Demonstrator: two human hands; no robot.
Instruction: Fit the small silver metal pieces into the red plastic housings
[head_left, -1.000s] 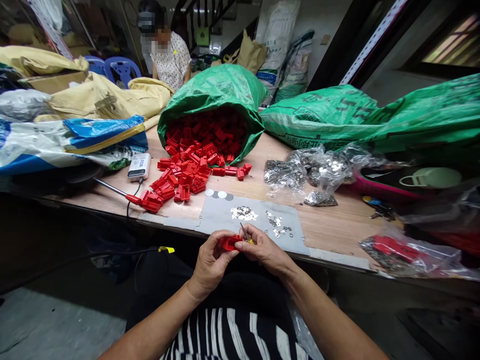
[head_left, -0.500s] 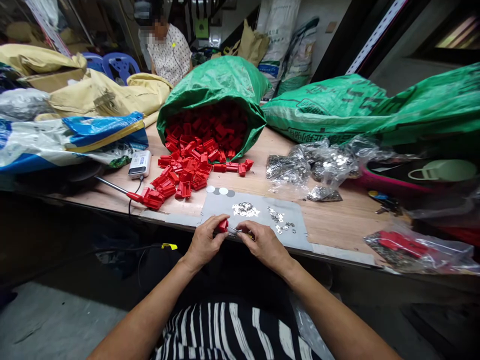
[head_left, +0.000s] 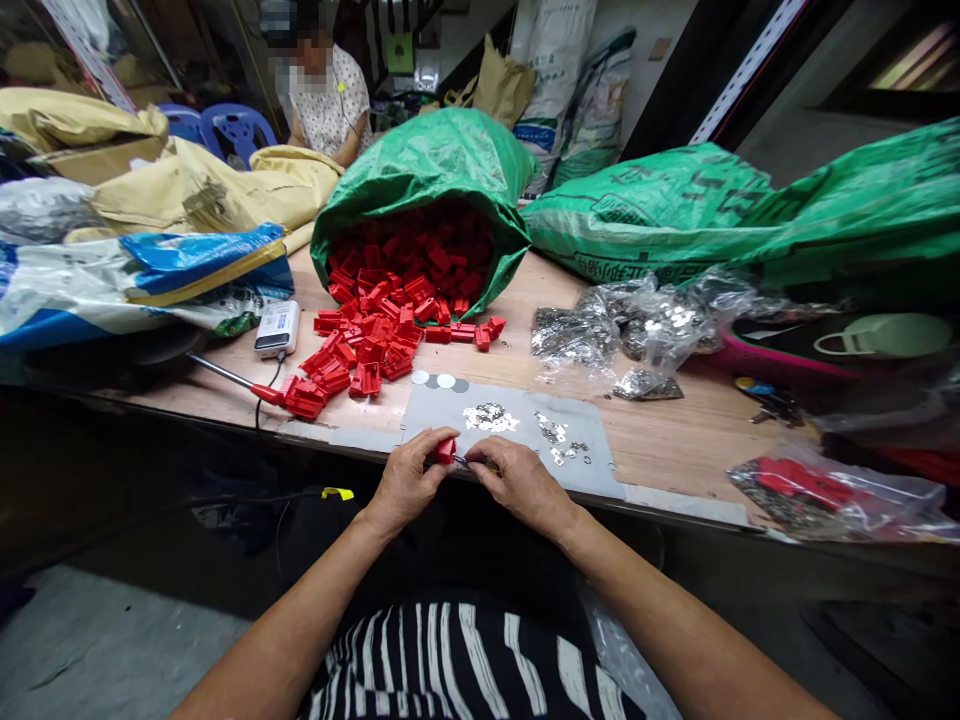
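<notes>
At the table's front edge, my left hand [head_left: 409,474] is closed around a small red plastic part [head_left: 445,451]. My right hand [head_left: 519,480] pinches a small screwdriver [head_left: 462,461], its thin metal shaft pointing left and its tip at the red part's open end. The fingers cover most of its handle, where a bit of yellow shows. Just beyond both hands lies a grey mat [head_left: 517,394] with a pile of small shiny metal pieces [head_left: 490,417] and a looser scatter of metal pieces [head_left: 556,436] to its right.
Red parts [head_left: 367,345] spill from a green sack [head_left: 442,150]. Left of them are a white power bank [head_left: 277,328] with a cable and a red-handled rod [head_left: 232,372]. Bags of metal pieces [head_left: 574,340] lie right, near a pink-rimmed tray [head_left: 780,362]. Another person [head_left: 330,100] sits behind.
My right hand has shifted slightly left, bringing the screwdriver closer to the red part, and less of the shaft shows. The left hand holds nearly the same place.
</notes>
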